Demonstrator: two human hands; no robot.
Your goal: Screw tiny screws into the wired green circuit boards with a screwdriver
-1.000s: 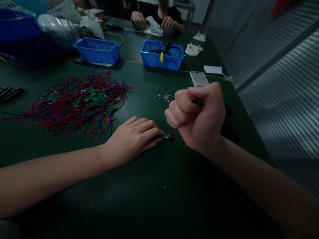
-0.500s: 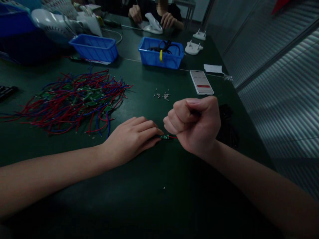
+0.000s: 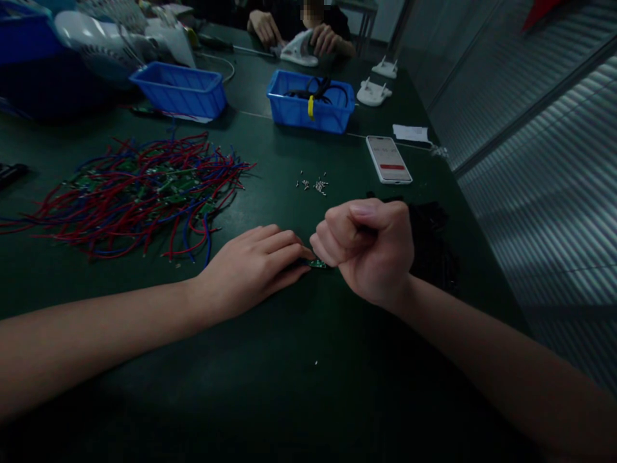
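Note:
My left hand (image 3: 263,267) rests on the green table, its thumb and forefinger pinching one end of a small green circuit board (image 3: 317,263). Just right of it, my right hand (image 3: 370,247) is closed in a fist with the thumb on top, covering the board's far end. Whatever the fist may hold is hidden inside the fingers. Left of my hands spreads a tangled pile of circuit boards with red and blue wires (image 3: 149,193). Several small screws (image 3: 320,186) lie scattered beyond my hands.
A blue bin (image 3: 311,119) holds black cables with a yellow piece; another blue bin (image 3: 180,93) stands left of it. A phone (image 3: 388,159) lies at the right, near dark parts (image 3: 434,251). Across the table, a person's hands (image 3: 325,40) handle a white casing (image 3: 299,50).
My right fist has moved slightly down and left, now covering the red wire at the board's right end. My left hand has stayed nearly still. The person opposite has tilted the white casing.

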